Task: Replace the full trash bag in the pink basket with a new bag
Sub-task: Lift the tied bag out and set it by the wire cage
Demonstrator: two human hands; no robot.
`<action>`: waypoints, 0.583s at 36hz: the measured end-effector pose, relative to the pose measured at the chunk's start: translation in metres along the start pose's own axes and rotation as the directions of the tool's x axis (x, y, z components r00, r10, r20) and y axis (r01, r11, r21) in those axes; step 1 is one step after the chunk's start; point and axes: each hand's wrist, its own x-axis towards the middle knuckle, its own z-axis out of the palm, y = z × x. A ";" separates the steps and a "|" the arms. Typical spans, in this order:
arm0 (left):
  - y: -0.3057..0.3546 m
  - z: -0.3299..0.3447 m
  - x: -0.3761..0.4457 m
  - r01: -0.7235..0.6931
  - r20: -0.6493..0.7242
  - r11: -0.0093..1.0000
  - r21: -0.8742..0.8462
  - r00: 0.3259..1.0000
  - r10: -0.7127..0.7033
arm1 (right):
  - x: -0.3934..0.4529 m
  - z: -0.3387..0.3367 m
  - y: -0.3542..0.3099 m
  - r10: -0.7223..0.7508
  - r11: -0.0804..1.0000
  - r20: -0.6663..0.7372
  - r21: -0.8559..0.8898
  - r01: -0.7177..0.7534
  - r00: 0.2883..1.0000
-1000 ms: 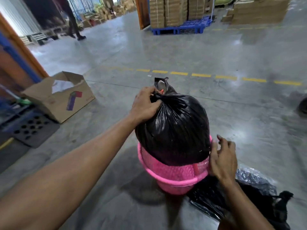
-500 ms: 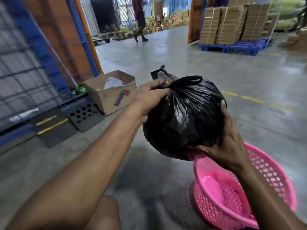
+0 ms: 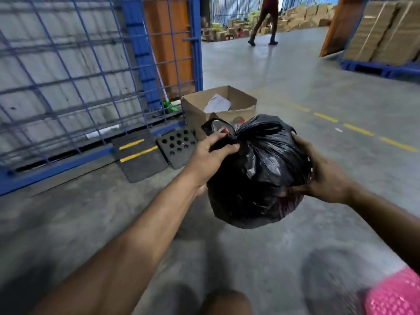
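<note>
Clearly, the full black trash bag (image 3: 256, 171) is held clear of the concrete floor (image 3: 284, 92), out in front of the body and well apart from the pink basket (image 3: 395, 296), of which only a blurred part is seen at the lower right corner. The bag is gripped at its knotted neck by the left hand (image 3: 211, 153), whose fingers are curled shut around the gathered plastic, while its far side and underside are cupped by the right hand (image 3: 322, 176), fingers spread and pressed into the film.

The bag is judged to be soft and yielding: the film is thin, glossy and creased, and its rounded bulge is dented where it is pressed. A moderate weight is suggested, since support from below is being given. The plastic is likely slippery and could be torn by anything sharp inside, so the knot is taken as the surest hold, with the bottom borne by a palm. Something reddish is seen through the film near the lower right, though what it is cannot be told.

An open cardboard box (image 3: 218, 110) with paper inside is placed just beyond the bag, beside a blue wire-mesh fence (image 3: 75, 71) and perforated black mats (image 3: 177, 146). Another person (image 3: 263, 21) is seen walking far off, near stacked cartons (image 3: 384, 30) on a blue pallet. No new bag is in view.
</note>
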 end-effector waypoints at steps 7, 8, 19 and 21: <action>-0.002 -0.053 0.047 0.015 -0.103 0.997 0.071 0.995 -0.008 | 0.079 0.042 0.006 0.000 0.998 0.072 0.057 -0.004 0.997; -0.004 -0.056 0.054 0.022 -0.129 0.996 0.086 0.992 -0.010 | 0.084 0.050 0.011 0.014 0.997 0.066 0.080 -0.019 0.998; -0.079 -0.141 0.179 0.195 -0.331 0.948 0.253 0.938 -0.105 | 0.204 0.212 0.073 0.108 0.939 0.176 0.306 -0.159 0.978; -0.092 -0.161 0.204 0.203 -0.352 0.940 0.275 0.931 -0.099 | 0.231 0.239 0.082 0.115 0.919 0.200 0.351 -0.181 0.973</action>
